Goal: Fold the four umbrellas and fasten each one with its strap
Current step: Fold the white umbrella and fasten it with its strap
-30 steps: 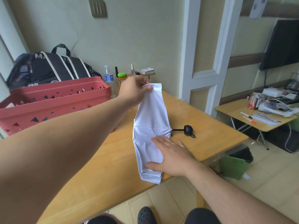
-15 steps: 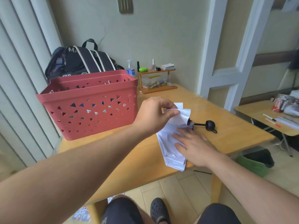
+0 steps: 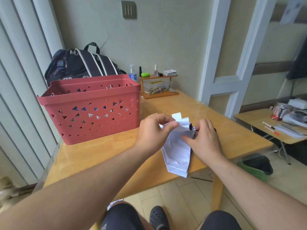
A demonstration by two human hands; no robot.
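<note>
A white folded umbrella (image 3: 177, 155) lies on the wooden table (image 3: 106, 155), its lower end over the front edge. My left hand (image 3: 153, 130) pinches the canopy's upper fabric between thumb and fingers, folded toward me. A white strap tab (image 3: 177, 115) sticks up behind that fold. My right hand (image 3: 203, 136) lies on the umbrella's upper right side, fingers curled at the fabric's edge, and covers the black handle. Whether it grips the fabric I cannot tell.
A red perforated basket (image 3: 93, 110) stands left of my hands, a dark backpack (image 3: 81, 63) behind it. A small wooden shelf (image 3: 157, 87) with bottles sits at the wall. A second table (image 3: 272, 125) and a green bin (image 3: 255, 165) are at right.
My left hand brought the canopy's top down and toward me. My right hand slid up from the umbrella's middle to its handle end, now covering the handle. The view tilted downward.
</note>
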